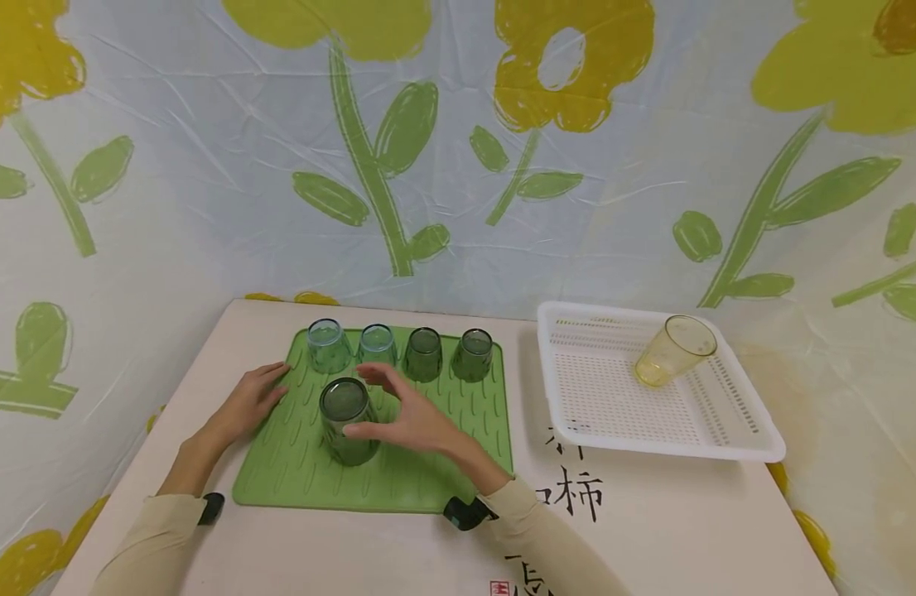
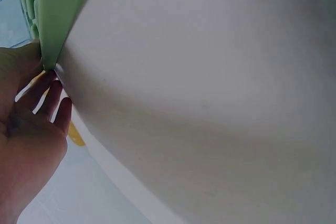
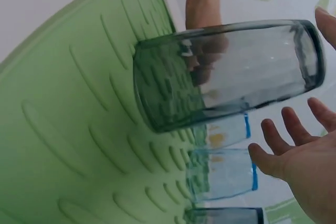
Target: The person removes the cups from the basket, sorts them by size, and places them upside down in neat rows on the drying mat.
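A tall grey-green glass (image 1: 349,426) stands on the green drying mat (image 1: 309,484), its thick base up. My right hand (image 1: 413,414) is beside it, thumb and fingers spread around its upper part. In the right wrist view a gap shows between the fingers of the right hand (image 3: 302,153) and the tall glass (image 3: 231,74). My left hand (image 1: 245,406) rests at the mat's left edge. Seen from the left wrist, the thumb and fingers of the left hand (image 2: 34,124) touch the corner of the mat (image 2: 60,14).
Along the mat's back edge stand two short blue-tinted glasses (image 1: 329,348) and two short dark grey-green ones (image 1: 472,358). To the right, a white perforated basket (image 1: 600,443) holds a yellow glass (image 1: 674,352), leaning. Behind the table (image 1: 309,555) hangs a flower-print cloth (image 1: 458,232).
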Tool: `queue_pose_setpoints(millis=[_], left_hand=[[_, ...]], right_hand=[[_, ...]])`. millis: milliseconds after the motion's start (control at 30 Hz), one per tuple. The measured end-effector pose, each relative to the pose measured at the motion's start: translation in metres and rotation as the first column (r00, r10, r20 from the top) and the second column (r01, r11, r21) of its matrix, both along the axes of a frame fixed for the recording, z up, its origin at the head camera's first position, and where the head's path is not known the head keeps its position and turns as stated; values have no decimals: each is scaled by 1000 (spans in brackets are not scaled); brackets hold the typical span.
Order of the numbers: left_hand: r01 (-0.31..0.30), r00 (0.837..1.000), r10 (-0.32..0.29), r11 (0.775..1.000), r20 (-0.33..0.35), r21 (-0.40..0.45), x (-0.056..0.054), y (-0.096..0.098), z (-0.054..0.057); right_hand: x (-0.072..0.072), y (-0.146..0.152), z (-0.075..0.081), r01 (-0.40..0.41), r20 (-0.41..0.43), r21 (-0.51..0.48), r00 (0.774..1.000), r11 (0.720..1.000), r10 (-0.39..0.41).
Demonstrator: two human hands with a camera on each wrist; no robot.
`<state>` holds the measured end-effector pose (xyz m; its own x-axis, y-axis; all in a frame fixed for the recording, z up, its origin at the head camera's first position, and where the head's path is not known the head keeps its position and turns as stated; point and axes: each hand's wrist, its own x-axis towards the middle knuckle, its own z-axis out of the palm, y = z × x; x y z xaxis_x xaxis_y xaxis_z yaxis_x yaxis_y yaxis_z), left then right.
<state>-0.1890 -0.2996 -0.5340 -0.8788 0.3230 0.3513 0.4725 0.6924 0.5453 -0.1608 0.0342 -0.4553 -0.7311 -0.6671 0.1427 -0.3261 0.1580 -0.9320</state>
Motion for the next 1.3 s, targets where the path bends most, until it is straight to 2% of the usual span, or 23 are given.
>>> queue_pose_setpoints(millis=[233,433,667,900,1133,1300], left_hand=[[-1,1000,1,1000,-3,6,2,2,3],[-6,1000,6,1000,8,-9,0,1,1],[-27,997,29,999,68,-30,0,1,4],[-31,996,34,999,82,-43,1,1,4],[-31,998,34,998,47,-52,0,1,2],[-32,998,35,998,52,-52,1,2,3]], right_hand=[[-4,20,12,22,-54,7,998,1000,-21],[-6,42,23,73,-66,42,995,996,-70],[-10,69,36,134,-84,41,988,990,-131],[-16,98,42,201,-125,8,972,979,-199],[-22,126,45,251,-124,5,961,968,-249],[-25,147,47,305,-147,-8,941,952,-303]])
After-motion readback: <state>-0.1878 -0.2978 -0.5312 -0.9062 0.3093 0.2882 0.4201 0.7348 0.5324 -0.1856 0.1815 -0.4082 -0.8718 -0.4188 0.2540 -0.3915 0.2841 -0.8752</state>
